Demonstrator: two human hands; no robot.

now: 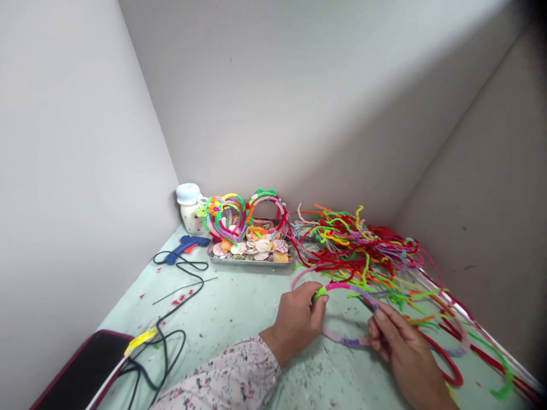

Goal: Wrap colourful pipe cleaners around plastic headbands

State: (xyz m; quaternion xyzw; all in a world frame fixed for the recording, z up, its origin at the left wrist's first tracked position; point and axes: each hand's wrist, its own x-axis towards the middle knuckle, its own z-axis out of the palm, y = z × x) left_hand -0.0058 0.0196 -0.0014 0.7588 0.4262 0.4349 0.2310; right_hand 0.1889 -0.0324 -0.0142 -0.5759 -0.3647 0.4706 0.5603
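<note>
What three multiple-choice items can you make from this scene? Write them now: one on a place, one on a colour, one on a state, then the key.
1. Where does the blue glue gun lie?
A) inside the metal tray
B) on the pale green mat, left of the tray
C) on the shells

2. What colour is the tag on the black cord?
A) yellow
B) red
C) blue

3. Where is the pipe-cleaner ring?
A) on the mat, untouched
B) hanging on the jar
C) between the left hand and right hand

Key:
1 B: the gun sits on the mat.
2 A: the tag shows yellow.
3 C: both hands grip it.
</note>
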